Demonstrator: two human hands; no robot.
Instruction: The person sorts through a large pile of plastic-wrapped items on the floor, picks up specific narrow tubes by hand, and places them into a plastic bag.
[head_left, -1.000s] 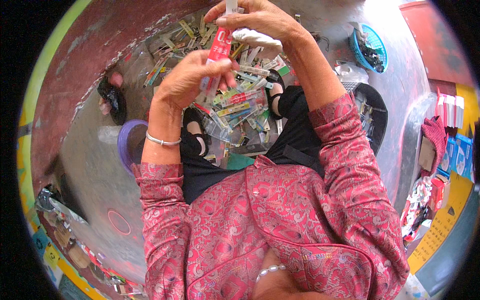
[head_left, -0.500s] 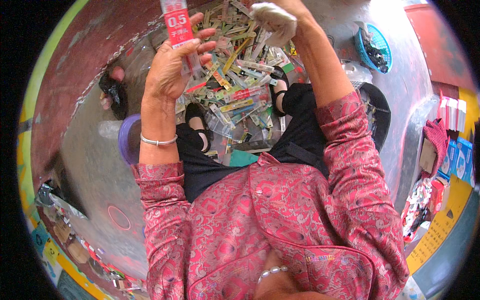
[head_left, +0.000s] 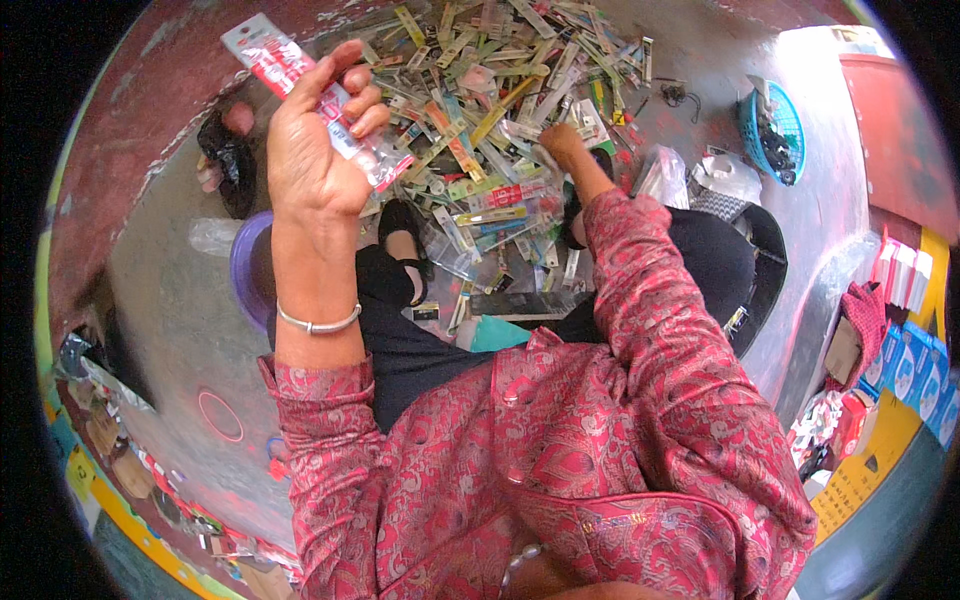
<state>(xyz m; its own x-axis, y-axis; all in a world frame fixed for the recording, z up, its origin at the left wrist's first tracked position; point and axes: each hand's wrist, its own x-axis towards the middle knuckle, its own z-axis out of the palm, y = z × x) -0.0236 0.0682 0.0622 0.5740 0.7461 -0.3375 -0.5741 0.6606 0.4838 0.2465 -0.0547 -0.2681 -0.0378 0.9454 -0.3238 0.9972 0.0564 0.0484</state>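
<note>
Raised at the upper left, my left hand (head_left: 325, 150) is closed around a long, narrow red-and-white plastic packet (head_left: 268, 55). The packet slants across the palm, and its clear lower end sticks out below the fingers. My right hand (head_left: 562, 143) reaches down to the right part of a wide pile of packets (head_left: 490, 125) on the floor. Its fingers point away and are hidden, so their grip does not show. A whitish flat packet (head_left: 592, 125) lies right beside it. The pile mixes clear, yellow, green and red narrow packets.
A purple round tub (head_left: 246, 270) stands by my left leg, and a black bag (head_left: 228, 165) lies farther left. White plastic bags (head_left: 663, 178) rest by my right knee. Beyond them is a blue basket (head_left: 785, 130) with dark things. Blue boxes (head_left: 915, 375) line the right side.
My right hand has come down from the top to the pile; the crumpled whitish thing it held no longer shows there. My left hand has shifted left, tilting the packet.
</note>
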